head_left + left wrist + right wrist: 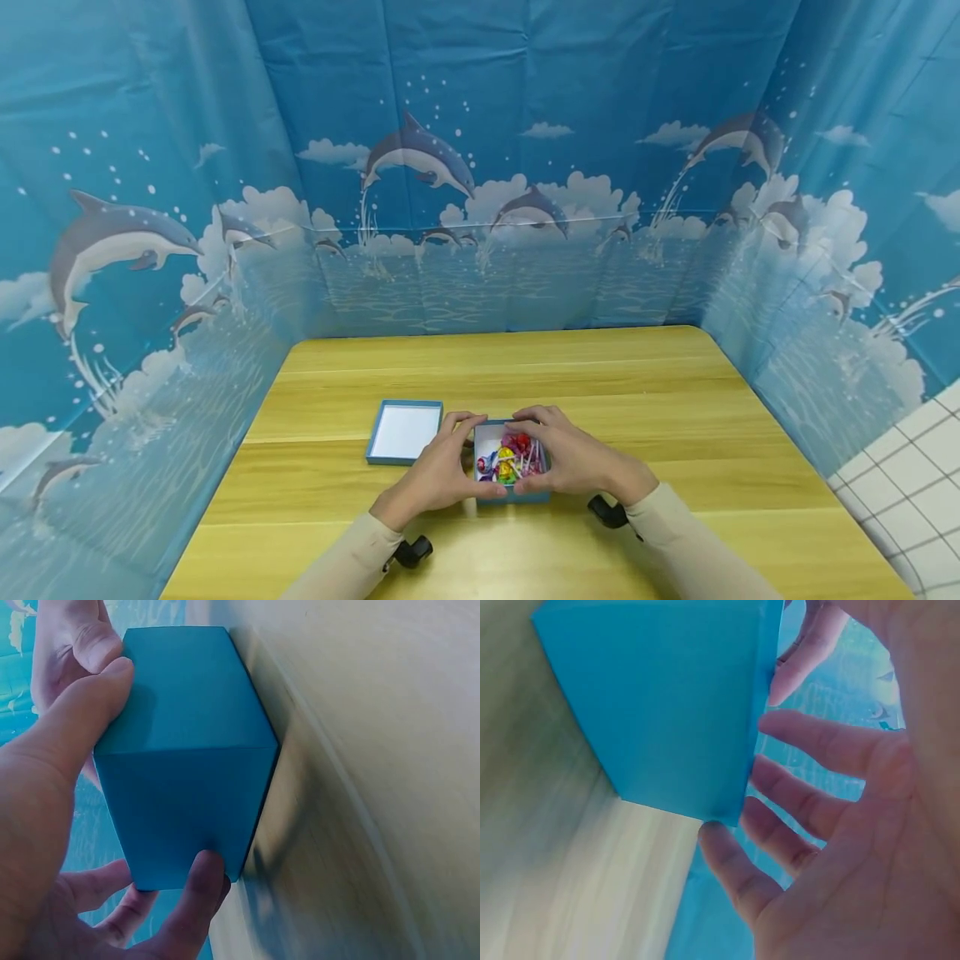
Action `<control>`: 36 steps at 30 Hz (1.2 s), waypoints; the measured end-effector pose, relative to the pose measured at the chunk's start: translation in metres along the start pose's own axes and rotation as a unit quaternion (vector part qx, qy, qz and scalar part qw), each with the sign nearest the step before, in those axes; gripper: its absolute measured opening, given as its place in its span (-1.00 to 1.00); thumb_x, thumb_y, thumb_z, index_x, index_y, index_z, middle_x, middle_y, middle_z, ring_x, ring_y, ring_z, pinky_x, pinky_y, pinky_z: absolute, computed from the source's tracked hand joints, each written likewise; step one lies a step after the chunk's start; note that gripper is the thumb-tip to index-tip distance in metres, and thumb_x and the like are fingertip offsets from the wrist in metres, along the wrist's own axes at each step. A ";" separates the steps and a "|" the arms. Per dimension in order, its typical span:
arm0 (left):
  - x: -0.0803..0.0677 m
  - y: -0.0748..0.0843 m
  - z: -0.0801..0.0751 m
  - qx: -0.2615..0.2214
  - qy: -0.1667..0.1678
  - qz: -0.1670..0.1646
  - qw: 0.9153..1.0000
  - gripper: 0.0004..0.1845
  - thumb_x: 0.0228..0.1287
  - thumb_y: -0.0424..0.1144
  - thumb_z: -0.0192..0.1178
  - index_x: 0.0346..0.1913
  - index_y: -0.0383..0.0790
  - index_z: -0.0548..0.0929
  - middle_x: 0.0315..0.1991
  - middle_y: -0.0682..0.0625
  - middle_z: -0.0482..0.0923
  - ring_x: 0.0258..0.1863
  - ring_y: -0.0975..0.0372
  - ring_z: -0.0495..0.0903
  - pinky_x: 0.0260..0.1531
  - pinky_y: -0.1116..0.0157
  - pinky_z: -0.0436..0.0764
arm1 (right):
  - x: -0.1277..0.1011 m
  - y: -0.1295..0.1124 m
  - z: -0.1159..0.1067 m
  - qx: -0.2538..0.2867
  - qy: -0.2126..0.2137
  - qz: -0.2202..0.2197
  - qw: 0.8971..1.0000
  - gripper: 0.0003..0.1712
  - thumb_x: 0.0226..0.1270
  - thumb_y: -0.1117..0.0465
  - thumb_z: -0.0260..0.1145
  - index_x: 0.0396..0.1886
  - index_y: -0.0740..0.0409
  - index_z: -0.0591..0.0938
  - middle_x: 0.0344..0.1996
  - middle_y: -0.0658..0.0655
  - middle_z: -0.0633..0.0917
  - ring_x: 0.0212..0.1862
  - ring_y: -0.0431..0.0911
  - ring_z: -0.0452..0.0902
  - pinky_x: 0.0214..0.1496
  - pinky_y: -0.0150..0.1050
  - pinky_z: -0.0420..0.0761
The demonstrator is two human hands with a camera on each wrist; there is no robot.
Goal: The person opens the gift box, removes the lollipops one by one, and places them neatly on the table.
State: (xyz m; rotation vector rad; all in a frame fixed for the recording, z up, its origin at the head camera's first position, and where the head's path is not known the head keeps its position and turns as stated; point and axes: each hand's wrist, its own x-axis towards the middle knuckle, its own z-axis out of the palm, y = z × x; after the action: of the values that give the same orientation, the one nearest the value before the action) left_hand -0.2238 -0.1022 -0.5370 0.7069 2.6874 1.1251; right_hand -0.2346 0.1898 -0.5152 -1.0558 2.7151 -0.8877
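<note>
A small blue box (513,497) with an open top stands on the table. Inside it lie several lollipops (507,468) in bright wrappers, yellow, red, pink and purple, with white sticks showing. My left hand (442,468) holds the box's left side, thumb on the near wall and fingers reaching toward the far corner. From the other side my right hand (581,458) grips it, its thumb also at the near wall and its fingers at the far edge. Seen in the left wrist view, the blue box (187,810) has plain walls, and both thumbs meet near its top edge.
Left of the box lies a shallow blue lid (405,432), its white inside facing up. The yellow wooden table (600,383) is bordered by a blue dolphin-print curtain (480,283). Black wrist devices (412,552) sit below both hands.
</note>
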 end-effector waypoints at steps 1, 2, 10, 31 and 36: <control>0.000 0.000 0.000 -0.001 -0.003 -0.001 1.000 0.30 0.23 0.41 0.72 0.87 -0.06 0.30 0.78 -0.15 0.24 0.46 0.00 0.68 0.43 -0.17 0.73 | 0.001 -0.001 -0.001 -0.006 -0.004 0.002 1.000 0.03 0.48 -0.39 0.64 0.72 0.06 0.60 0.72 0.27 0.48 0.70 0.31 0.34 0.55 0.41 0.65; 0.001 0.000 -0.001 -0.001 -0.004 -0.002 1.000 0.30 0.23 0.40 0.72 0.87 -0.06 0.30 0.78 -0.15 0.24 0.47 -0.01 0.67 0.44 -0.18 0.73 | 0.002 -0.002 -0.003 -0.015 -0.008 0.002 1.000 0.00 0.49 -0.36 0.65 0.71 0.05 0.61 0.72 0.26 0.49 0.70 0.31 0.35 0.56 0.42 0.64; 0.002 0.001 -0.001 -0.013 -0.014 -0.003 1.000 0.29 0.26 0.31 0.75 0.86 -0.11 0.29 0.76 -0.19 0.25 0.49 -0.03 0.64 0.42 -0.15 0.74 | 0.022 -0.023 -0.018 -0.071 -0.044 -0.015 0.996 -0.31 0.56 -0.05 0.69 0.57 0.03 0.76 0.59 0.15 0.66 0.63 0.23 0.49 0.61 0.35 0.63; 0.001 -0.008 0.006 -0.089 -0.019 -0.029 0.995 0.31 0.28 0.20 0.78 0.90 -0.08 0.19 0.75 -0.28 0.29 0.51 -0.09 0.59 0.40 -0.16 0.74 | 0.071 -0.029 -0.016 -0.017 -0.190 -0.058 0.980 -0.66 0.63 0.27 0.60 0.31 0.11 0.88 0.07 0.09 0.95 -0.17 -0.27 0.80 -0.03 -0.42 0.76; 0.002 -0.008 0.006 -0.119 -0.019 -0.032 0.992 0.31 0.28 0.15 0.79 0.90 -0.06 0.18 0.74 -0.24 0.28 0.52 -0.08 0.61 0.36 0.00 0.82 | 0.080 -0.031 -0.018 -0.016 -0.210 -0.041 0.977 -0.70 0.60 0.27 0.62 0.24 0.12 0.91 0.01 0.10 0.97 -0.19 -0.36 0.83 -0.05 -0.46 0.78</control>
State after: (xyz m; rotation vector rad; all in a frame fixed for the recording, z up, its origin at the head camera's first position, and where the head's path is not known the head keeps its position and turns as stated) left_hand -0.2267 -0.1028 -0.5471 0.5909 2.4680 1.3701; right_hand -0.2821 0.1290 -0.4740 -1.2100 2.3568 -0.5518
